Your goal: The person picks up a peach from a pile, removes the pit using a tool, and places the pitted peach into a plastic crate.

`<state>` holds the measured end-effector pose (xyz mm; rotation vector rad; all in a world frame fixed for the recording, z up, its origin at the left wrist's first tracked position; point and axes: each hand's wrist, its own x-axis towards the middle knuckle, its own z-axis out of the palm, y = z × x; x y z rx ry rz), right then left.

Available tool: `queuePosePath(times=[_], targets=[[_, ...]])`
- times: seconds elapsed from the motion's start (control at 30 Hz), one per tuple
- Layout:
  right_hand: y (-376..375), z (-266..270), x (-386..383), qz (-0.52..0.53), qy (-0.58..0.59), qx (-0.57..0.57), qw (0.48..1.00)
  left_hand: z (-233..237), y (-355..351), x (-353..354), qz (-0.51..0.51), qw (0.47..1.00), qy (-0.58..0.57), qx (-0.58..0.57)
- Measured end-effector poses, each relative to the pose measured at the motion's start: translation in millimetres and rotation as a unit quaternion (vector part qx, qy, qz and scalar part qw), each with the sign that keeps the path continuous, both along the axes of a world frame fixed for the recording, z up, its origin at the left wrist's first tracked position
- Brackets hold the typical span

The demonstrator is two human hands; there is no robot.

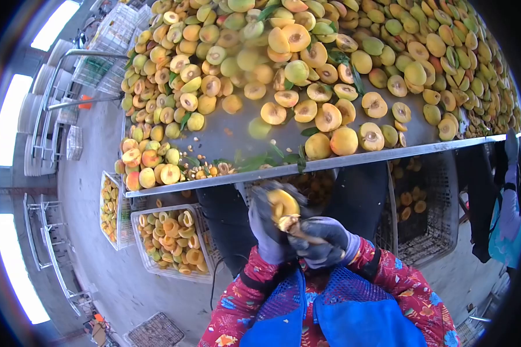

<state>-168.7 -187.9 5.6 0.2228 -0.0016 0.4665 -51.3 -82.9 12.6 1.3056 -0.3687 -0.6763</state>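
Note:
My left hand (pixel 266 211), in a grey-and-lilac glove and partly blurred, holds a halved yellow fruit (pixel 283 203) in front of my chest. Close beside it on the right, my right hand (pixel 321 242) is closed round a thin brown tool (pixel 308 236), whose tip touches the lower part of the fruit. Both hands are just below the metal edge of the table (pixel 330 163). On the table lie many halved and whole fruits (pixel 328 117), with green leaves and small loose pits among them.
Beneath the table's left side stand a white crate (pixel 134 218) of fruit halves and a narrower crate (pixel 120 240). Another crate (pixel 446 246) with some halves is at the right. A person in turquoise (pixel 503 231) is at the far right. Metal rails (pixel 58 254) stand left.

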Motion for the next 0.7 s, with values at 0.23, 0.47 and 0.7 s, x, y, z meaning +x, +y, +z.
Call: queuePosePath(times=[0.23,0.47,0.7], targets=[[-18,23,17,-0.019,0.109,-0.239,0.965,7,121,94,0.202,0.833,-0.311,0.412],[-17,-19,14,-0.002,0.139,-0.334,0.932,40,9,85,-0.015,0.71,-0.597,0.373],[-10,-2,-4,-0.071,0.203,-0.461,0.861,-27,-153,73,-0.347,0.616,-0.59,0.389]])
